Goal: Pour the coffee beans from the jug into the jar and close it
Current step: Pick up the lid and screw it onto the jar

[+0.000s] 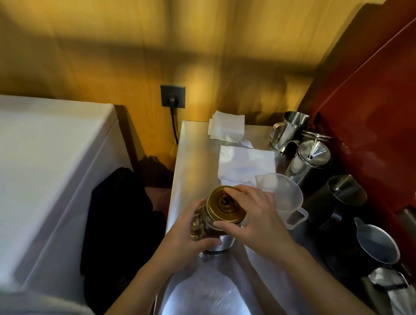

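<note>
One glass jar of dark beans (202, 228), one round gold metal lid (226, 206), one clear plastic jug (282, 191) just to its right; four steel pitchers crowd the right edge; your left hand (187, 235) wraps the jar, right hand (256, 220) grips the lid; jar mid-counter, long axis tilted toward you.

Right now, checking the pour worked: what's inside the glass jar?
Dark brown contents show through the clear glass jar, likely beans. The gold metal lid and both hands cover the fill level.
</note>
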